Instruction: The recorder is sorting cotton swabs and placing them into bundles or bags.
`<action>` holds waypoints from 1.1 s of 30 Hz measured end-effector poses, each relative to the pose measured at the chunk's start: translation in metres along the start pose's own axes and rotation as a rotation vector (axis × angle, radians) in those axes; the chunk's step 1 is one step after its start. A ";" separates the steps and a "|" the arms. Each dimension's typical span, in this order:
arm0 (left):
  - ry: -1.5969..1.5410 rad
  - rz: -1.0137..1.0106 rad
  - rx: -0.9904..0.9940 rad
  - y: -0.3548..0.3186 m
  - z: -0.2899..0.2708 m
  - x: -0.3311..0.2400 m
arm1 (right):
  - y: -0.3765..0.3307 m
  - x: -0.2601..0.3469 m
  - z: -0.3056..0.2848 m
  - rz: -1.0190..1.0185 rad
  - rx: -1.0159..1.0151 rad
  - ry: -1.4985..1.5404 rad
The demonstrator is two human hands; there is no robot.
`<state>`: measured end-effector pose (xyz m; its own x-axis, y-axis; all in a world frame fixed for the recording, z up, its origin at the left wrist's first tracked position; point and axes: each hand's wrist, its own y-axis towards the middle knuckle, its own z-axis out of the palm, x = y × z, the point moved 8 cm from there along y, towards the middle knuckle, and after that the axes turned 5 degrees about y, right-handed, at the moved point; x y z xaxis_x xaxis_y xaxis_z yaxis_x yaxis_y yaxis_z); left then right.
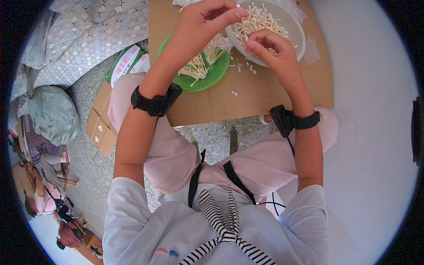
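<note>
Striped ties [223, 221] of a pale top are hanging nearest the lens as a seated person is working over a cardboard table [247, 97]. Left hand [207, 17] is pinching one cotton swab [237, 6]; right hand [267, 46], fingers curled, is hovering at the white bowl [297, 37] near the far edge. Green tray [212, 77] is keeping bundled swabs apart. Green-and-white carton [126, 64] is lying on the floor beside the table's left edge.

A flat green-and-white printed package [128, 62] lies left of centre near the top of the frame, partly tucked under the brown board's edge, above a row of plain brown cardboard cartons [100, 121] — flaps shut — stacked on the speckled floor at mid-left.
</note>
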<state>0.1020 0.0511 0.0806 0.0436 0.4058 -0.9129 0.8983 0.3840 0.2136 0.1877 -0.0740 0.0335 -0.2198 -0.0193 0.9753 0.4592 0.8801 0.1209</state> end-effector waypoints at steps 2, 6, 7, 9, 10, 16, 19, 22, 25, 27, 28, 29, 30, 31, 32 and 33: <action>0.046 -0.018 -0.032 0.000 -0.006 0.000 | 0.000 0.001 0.001 0.019 -0.002 0.021; 0.018 -0.030 -0.080 0.003 -0.024 0.008 | 0.003 -0.002 -0.008 -0.026 -0.076 -0.031; 0.010 0.008 -0.068 0.004 -0.026 0.007 | 0.004 -0.004 -0.010 -0.026 -0.077 -0.032; 0.288 0.098 -0.069 0.001 -0.025 -0.001 | 0.005 0.002 -0.022 -0.073 -0.204 -0.235; 0.566 0.188 -0.070 0.000 -0.022 -0.008 | 0.007 -0.005 -0.026 -0.072 -0.203 -0.234; 0.611 0.375 0.025 0.000 -0.008 0.008 | 0.003 -0.016 -0.026 -0.228 -0.150 -0.792; 0.722 0.365 0.079 -0.003 0.005 0.006 | 0.001 -0.016 -0.026 -0.223 -0.144 -0.876; 0.650 0.407 0.066 -0.002 0.001 0.007 | 0.001 -0.015 -0.026 -0.194 -0.146 -0.867; 0.646 0.406 0.061 -0.001 -0.002 0.013 | 0.001 -0.011 -0.024 -0.205 -0.163 -0.942; 0.679 0.444 0.049 -0.004 0.000 0.011 | 0.003 -0.011 -0.029 -0.189 -0.205 -0.912; 0.713 0.480 0.035 -0.005 0.000 0.008 | 0.002 -0.010 -0.029 -0.188 -0.207 -0.913; 0.713 0.480 0.035 -0.006 -0.001 0.008 | 0.001 -0.006 -0.029 -0.201 -0.234 -0.955; 0.762 0.469 0.065 -0.006 0.001 0.010 | 0.000 -0.003 -0.029 -0.213 -0.260 -0.996; 0.811 0.457 0.094 -0.006 0.003 0.012 | 0.000 -0.004 -0.029 -0.214 -0.261 -0.996; 0.810 0.458 0.095 -0.006 0.003 0.011 | 0.000 0.001 -0.031 -0.270 -0.305 -0.976; 0.834 0.444 0.102 -0.006 0.003 0.011 | -0.002 0.006 -0.032 -0.327 -0.348 -0.955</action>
<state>0.0985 0.0513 0.0684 0.0991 0.9738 -0.2046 0.9103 -0.0056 0.4140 0.2133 -0.0912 0.0454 -0.8908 0.2828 0.3556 0.4433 0.7125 0.5438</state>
